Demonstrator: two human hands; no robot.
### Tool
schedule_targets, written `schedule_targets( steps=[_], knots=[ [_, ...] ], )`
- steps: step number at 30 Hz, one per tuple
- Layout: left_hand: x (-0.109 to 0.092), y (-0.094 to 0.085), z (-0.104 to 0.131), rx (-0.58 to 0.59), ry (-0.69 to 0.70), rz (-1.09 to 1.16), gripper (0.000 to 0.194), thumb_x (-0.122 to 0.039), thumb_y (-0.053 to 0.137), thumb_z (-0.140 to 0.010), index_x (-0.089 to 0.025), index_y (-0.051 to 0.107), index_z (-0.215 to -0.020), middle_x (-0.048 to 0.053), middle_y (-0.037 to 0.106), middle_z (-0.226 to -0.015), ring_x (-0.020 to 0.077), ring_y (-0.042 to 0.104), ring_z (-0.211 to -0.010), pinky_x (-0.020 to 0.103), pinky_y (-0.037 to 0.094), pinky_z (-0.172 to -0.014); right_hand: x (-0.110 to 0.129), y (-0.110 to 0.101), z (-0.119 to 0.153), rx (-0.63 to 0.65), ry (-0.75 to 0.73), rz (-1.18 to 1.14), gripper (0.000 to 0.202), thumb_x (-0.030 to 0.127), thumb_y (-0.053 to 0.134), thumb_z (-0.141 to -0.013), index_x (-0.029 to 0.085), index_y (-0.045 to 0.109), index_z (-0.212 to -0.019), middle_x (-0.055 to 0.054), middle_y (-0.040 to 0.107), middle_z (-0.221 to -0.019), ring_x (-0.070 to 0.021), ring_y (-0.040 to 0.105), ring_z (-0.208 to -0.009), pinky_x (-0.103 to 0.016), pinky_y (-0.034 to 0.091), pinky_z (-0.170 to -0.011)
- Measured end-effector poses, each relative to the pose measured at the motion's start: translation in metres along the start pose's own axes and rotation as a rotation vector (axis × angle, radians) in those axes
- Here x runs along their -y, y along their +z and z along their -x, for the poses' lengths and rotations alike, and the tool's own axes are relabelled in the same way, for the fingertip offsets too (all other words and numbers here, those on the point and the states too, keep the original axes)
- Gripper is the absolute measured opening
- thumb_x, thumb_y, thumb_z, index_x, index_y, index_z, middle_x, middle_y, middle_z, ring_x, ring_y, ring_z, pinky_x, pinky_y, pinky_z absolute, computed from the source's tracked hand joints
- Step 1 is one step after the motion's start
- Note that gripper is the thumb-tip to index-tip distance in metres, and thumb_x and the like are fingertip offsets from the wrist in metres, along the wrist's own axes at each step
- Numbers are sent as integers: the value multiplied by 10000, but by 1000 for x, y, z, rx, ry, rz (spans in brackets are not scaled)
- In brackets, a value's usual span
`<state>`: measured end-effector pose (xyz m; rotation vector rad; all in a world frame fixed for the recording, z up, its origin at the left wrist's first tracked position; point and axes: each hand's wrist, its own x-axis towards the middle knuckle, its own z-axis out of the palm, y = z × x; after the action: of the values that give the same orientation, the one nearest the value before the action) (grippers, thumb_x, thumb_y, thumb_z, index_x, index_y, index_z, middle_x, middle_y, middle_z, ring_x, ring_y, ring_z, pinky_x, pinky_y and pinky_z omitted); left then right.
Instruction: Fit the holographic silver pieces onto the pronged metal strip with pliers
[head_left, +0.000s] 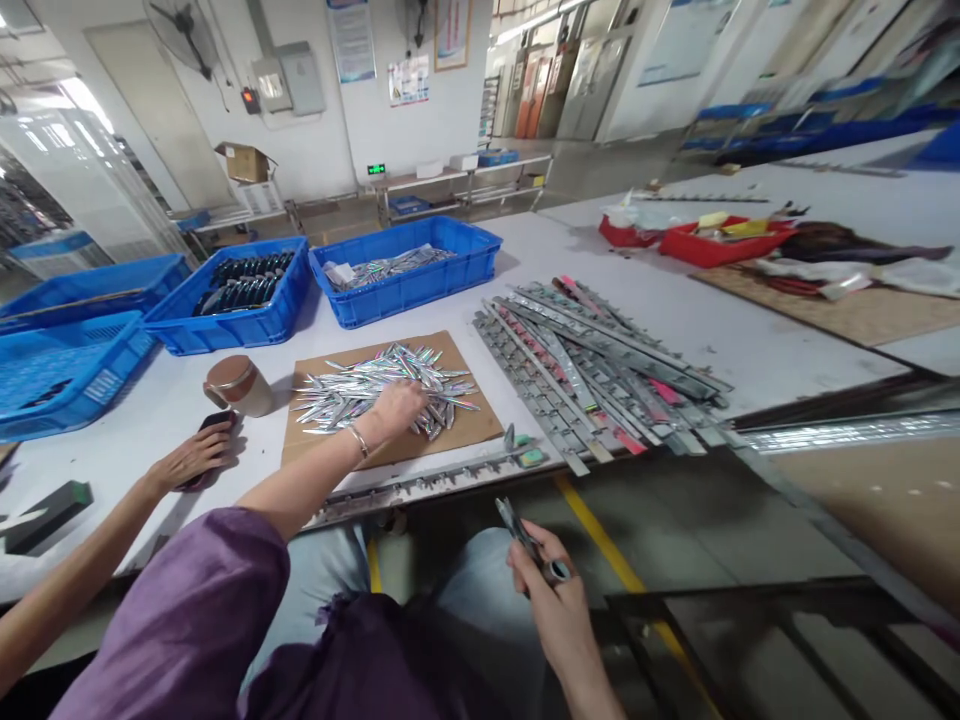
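My left hand (401,405), a bracelet at its wrist, rests on a heap of shiny, slender pointed metal pieces (360,385). Its fingers are curled down and closed among them; whatever the fingertips hold is hidden. Under the heap lies a cardboard sheet (476,430). Above my lap, past the table edge, my right hand (551,575) is closed around metal pliers (521,530) with the jaws pointing up and away. A metal strip with small clips (435,482) runs along the table's front edge, a green and yellow block (531,457) at its right end.
Clip strips (592,360) are stacked at right. Blue bins (409,285) holding parts stand behind. A lidded cup (244,385) is left of the cardboard. A co-worker's hand (196,455) touches a dark phone (217,422). Red trays (709,245) sit at the far right.
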<state>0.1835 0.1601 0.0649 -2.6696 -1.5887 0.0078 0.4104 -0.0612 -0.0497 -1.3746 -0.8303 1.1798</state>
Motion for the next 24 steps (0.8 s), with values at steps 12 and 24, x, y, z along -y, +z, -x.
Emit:
schedule_targets(
  steps=[12, 24],
  knots=[
    [-84, 56, 23, -198, -137, 1317, 205, -342, 547, -931, -161, 573, -838, -9, 626, -661, 131, 585, -615, 251, 469, -654, 13, 31, -27, -50, 137, -530, 443, 421, 860, -706, 205, 654, -1032, 10, 697, -701, -101, 577, -579, -214, 483, -568],
    [-83, 61, 25, -158, -23, 1215, 300, -422, 601, -910, -142, 711, -900, 19, 674, -781, 152, 589, -742, 254, 448, -726, 23, 21, -38, 57, 1002, -1595, 358, 204, 397, -1013, 118, 447, -1357, 20, 685, -765, -60, 624, -475, -142, 509, -452]
  ],
)
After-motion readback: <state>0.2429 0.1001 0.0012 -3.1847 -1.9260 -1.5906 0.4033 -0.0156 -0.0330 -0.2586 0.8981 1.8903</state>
